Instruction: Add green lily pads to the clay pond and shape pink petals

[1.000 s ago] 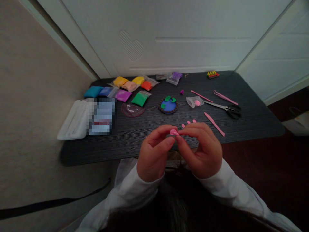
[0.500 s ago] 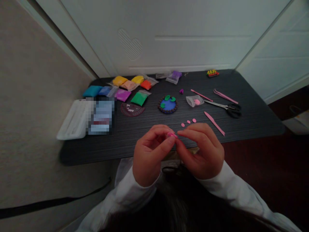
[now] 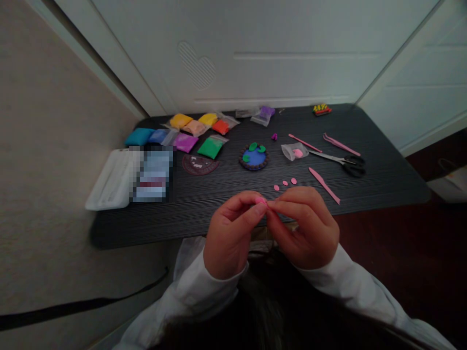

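A small piece of pink clay is pinched between the thumb and forefinger of my left hand. My right hand pinches at the clay's right side, its fingertips meeting those of my left hand. Most of the piece is hidden by the fingers. Just beyond my hands, three small flat pink clay discs lie in a row on the dark table. Farther back sits a round blue clay pond with a brown beaded rim and green leaf shapes.
Right of the pond lie a clear bag with pink clay, black-handled scissors, a pink clay knife, a thin pink stick tool and pink tweezers. Bags of coloured clay and a white tray occupy the left.
My right fingertips came slightly away from the pink clay, then closed against it again. My left hand dipped a little left and returned. The things on the table stayed put.
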### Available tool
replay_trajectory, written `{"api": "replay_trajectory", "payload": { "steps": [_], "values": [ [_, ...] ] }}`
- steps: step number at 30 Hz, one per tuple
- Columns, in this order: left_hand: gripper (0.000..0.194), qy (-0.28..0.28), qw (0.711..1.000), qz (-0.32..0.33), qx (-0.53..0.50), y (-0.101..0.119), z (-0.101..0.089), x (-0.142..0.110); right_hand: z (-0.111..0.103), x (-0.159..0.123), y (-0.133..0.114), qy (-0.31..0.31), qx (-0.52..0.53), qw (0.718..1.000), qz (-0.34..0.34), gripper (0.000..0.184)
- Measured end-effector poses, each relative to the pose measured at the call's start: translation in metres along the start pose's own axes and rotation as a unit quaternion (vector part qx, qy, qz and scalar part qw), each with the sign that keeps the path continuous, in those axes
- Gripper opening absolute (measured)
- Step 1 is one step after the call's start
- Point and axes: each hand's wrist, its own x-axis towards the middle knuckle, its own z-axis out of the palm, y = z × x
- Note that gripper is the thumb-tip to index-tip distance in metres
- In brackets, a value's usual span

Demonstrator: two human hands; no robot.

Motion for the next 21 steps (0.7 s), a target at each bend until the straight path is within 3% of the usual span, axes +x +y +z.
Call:
{"api": "replay_trajectory", "payload": {
  "steps": [12,15,17,21],
  "values": [
    [0.006,0.011,1.000,0.009,-0.025,0.000,0.002,0.001,0.000,0.003,0.001,-0.002,0.000,1.000,0.011,0.032],
    [0.004,0.019,0.998,0.046,-0.031,0.001,-0.002,0.005,-0.013,0.007,0.017,0.042,-0.035,0.998,0.021,0.031],
    [0.005,0.023,0.997,0.062,-0.037,0.002,-0.005,0.007,-0.027,0.008,0.034,0.074,-0.069,0.993,0.062,0.023],
    [0.006,0.020,0.997,0.060,-0.047,-0.001,-0.009,0.011,-0.042,0.003,0.068,-0.019,-0.129,0.984,0.122,0.014]
  ]
}}
